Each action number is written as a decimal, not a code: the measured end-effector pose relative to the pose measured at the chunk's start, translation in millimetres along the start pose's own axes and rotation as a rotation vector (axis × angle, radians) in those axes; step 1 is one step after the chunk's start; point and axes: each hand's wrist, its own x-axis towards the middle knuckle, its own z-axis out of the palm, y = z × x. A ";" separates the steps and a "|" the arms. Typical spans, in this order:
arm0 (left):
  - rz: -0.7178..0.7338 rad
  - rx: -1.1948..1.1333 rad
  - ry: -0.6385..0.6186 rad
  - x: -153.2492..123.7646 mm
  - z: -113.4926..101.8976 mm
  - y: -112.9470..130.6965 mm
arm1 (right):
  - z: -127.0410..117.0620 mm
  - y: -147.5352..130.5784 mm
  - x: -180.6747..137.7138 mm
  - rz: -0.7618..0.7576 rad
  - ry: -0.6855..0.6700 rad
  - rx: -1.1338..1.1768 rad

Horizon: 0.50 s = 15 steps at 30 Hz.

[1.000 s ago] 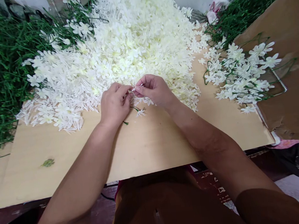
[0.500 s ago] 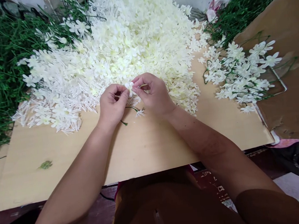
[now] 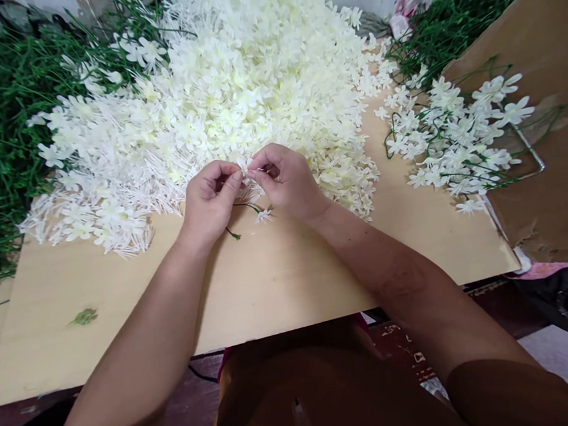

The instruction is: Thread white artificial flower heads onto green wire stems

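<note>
Between my fingertips is a small white artificial flower (image 3: 244, 166), partly hidden by them. My left hand (image 3: 213, 196) pinches it from the left, thumb against forefinger. From the right, my right hand (image 3: 285, 178) pinches at the same flower, and the two sets of fingertips nearly meet. Just below my hands a green stem (image 3: 234, 234) and a white blossom (image 3: 263, 215) show, partly covered by my left hand. Right behind my hands rises a big heap of white artificial flowers (image 3: 251, 75).
Green stems (image 3: 0, 133) are piled at the left, with more green stems (image 3: 466, 14) at the back right. Stemmed white flowers (image 3: 450, 137) lie by a metal rod (image 3: 529, 146) and a cardboard sheet (image 3: 550, 113). A green scrap (image 3: 84, 316) rests on the wooden table (image 3: 291, 286).
My right fingertips have closed in on the flower, which now shows less between my hands. Both hands otherwise stay in nearly the same place.
</note>
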 end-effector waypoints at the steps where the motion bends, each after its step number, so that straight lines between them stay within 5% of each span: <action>1: -0.009 -0.028 -0.002 0.5 -0.3 -0.2 | -0.5 0.2 1.2 0.034 0.004 0.049; 6: -0.011 -0.106 0.022 3.3 0.6 -1.6 | -0.9 1.2 6.3 0.223 0.013 0.321; 15: 0.007 -0.123 0.012 2.8 -2.0 -6.7 | 3.3 -4.0 7.0 0.280 -0.051 0.521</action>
